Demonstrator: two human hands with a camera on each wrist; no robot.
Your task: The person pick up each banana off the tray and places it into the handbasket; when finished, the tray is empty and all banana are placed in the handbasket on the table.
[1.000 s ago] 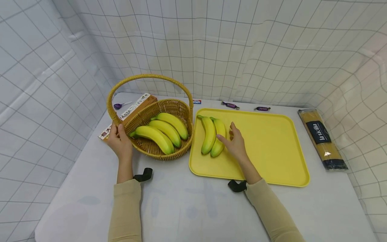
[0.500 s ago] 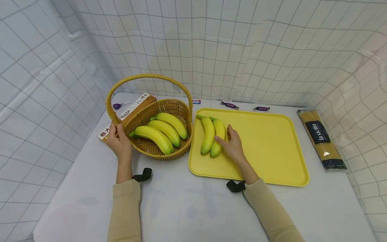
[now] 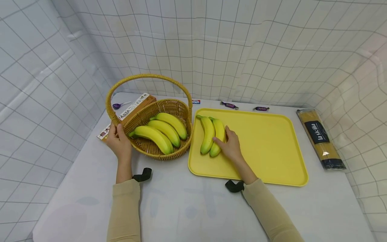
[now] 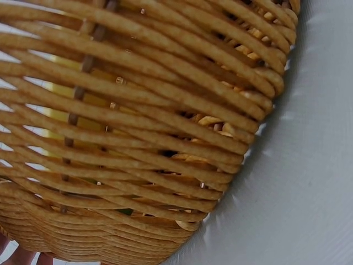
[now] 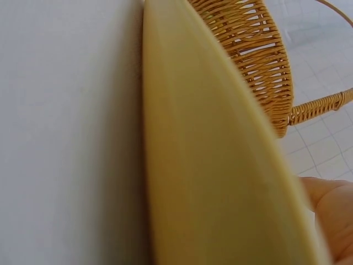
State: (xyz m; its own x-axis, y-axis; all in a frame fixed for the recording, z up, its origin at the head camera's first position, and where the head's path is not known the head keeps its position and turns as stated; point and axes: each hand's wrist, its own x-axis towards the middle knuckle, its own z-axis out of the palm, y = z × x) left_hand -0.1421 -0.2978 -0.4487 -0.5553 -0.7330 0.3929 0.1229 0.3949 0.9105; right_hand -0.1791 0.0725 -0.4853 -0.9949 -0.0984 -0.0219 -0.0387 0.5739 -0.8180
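A wicker basket (image 3: 163, 153) with a tall hoop handle holds three bananas (image 3: 157, 134). My left hand (image 3: 118, 142) grips its left rim at the foot of the handle. The left wrist view is filled by the basket's weave (image 4: 138, 138). To its right, a yellow tray (image 3: 272, 148) carries two bananas side by side at its left end. My right hand (image 3: 230, 145) is on the right-hand banana (image 3: 218, 134), thumb across its lower half and fingers along its right side. In the right wrist view the tray's edge (image 5: 209, 165) is blurred, with the basket (image 5: 259, 55) beyond.
A long pasta box (image 3: 128, 112) lies behind the basket, with a purple lollipop (image 3: 116, 106) beside it. Wrapped sweets (image 3: 229, 105) sit along the back wall. A pack of spaghetti (image 3: 320, 137) lies at the right. Tiled sheets wall in the grey table (image 3: 187, 208).
My right hand has slid left across the tray and closed in on the right-hand banana. The left hand and the basket have stayed where they were.
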